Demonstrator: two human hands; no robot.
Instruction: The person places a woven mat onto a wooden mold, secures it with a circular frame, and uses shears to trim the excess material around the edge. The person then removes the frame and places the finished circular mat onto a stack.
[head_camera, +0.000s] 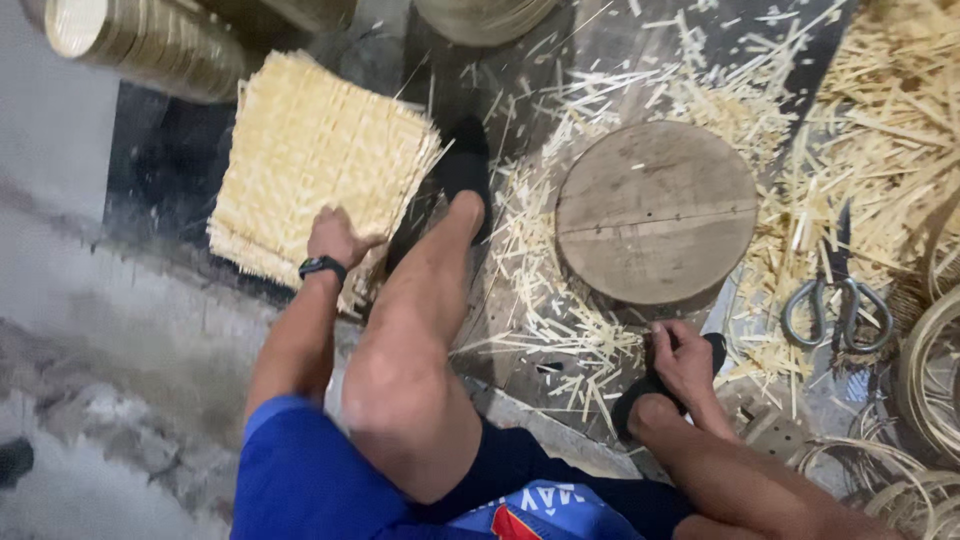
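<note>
Left hand (338, 237) outstretched, right hand (683, 362) curled.

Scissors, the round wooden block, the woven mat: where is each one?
scissors (838, 312), head view, where the handle loops meet.
round wooden block (655, 212), head view, top face.
woven mat (310, 150), head view, middle of the weave.

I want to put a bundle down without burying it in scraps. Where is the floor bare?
Bare: the grey floor left of the woven mats, and the round wooden block top. Crowded: bamboo slivers ring the block, the right side holds scissors and hoops. Left hand rests on the mats; right hand by the block's near edge.
</note>
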